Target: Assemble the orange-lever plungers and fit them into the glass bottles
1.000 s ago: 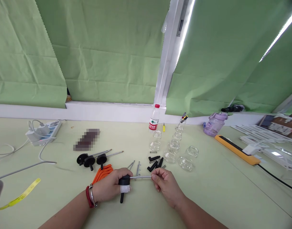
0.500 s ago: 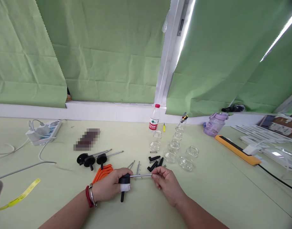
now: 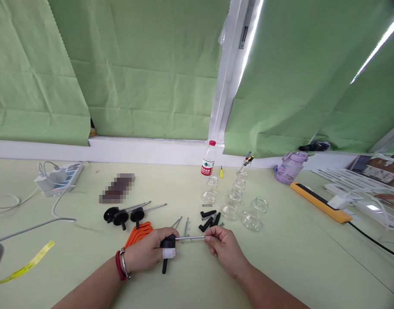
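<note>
Clasping black lid point(image 3: 168, 243) in closed left grip point(image 3: 148, 251); pinching tip of protruding metal rod point(image 3: 190, 237) in nearly closed right grip point(image 3: 225, 251); holding rod near silver pins point(image 3: 186, 226) on worktop point(image 3: 190, 287).

Black round cap point(image 3: 167, 243) is sitting in the left hand point(image 3: 148, 252), its slim black stem point(image 3: 165, 267) pointing back toward the wearer. Thin, straight silver rod point(image 3: 190, 237) is running roughly level from cap to right hand point(image 3: 225, 248); probably seated in the cap, but the grip is hiding the joint.
</note>
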Demonstrator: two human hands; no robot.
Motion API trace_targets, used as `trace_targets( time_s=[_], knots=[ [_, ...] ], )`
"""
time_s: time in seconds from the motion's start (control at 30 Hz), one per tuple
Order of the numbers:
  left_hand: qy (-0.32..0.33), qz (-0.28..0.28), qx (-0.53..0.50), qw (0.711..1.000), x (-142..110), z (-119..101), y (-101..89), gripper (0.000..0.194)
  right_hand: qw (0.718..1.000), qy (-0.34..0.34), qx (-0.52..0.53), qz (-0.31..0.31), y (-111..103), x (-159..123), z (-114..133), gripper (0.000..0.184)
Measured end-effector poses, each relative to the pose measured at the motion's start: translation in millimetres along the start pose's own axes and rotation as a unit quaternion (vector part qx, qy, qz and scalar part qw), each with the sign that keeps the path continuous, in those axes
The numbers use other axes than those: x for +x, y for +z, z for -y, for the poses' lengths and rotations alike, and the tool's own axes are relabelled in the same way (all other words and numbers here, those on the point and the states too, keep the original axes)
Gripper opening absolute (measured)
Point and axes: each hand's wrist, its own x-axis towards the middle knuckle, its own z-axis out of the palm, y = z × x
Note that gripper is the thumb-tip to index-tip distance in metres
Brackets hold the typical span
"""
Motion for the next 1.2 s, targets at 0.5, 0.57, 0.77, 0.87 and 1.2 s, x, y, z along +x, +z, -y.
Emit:
trace_targets(
  time_s=[0.5, 0.57, 0.77, 0.87, 1.2],
  knots=[
    [-0.003, -0.007, 0.015, 1.0, 0, -2, 0.9, 0.021, 0.998, -0.008, -0.065, 0.025, 0, -1, -2, 0.018],
    [-0.01, -0.002, 0.01, 1.0, 0, -1, 1.4, 0.021, 0.993, -0.036, -0.114, 0.003, 2, -4, -1, 0.017],
    [-0.014, 0.008, -0.005, 1.0, 2, 3, 0.6, 0.019, 0.946, -0.195, -0.26, 0.017, 10, -25, 8, 0.004],
    [-0.007, 0.008, -0.005, 1.0, 3, 4, -0.4, 0.017, 0.915, -0.214, -0.319, 0.124, 12, -30, 10, 0.02],
    [-0.018, 0.01, 0.019, 1.0, 2, 3, -1.0, 0.019, 0.897, -0.157, -0.39, 0.136, 12, -21, 10, 0.018]
  ],
)
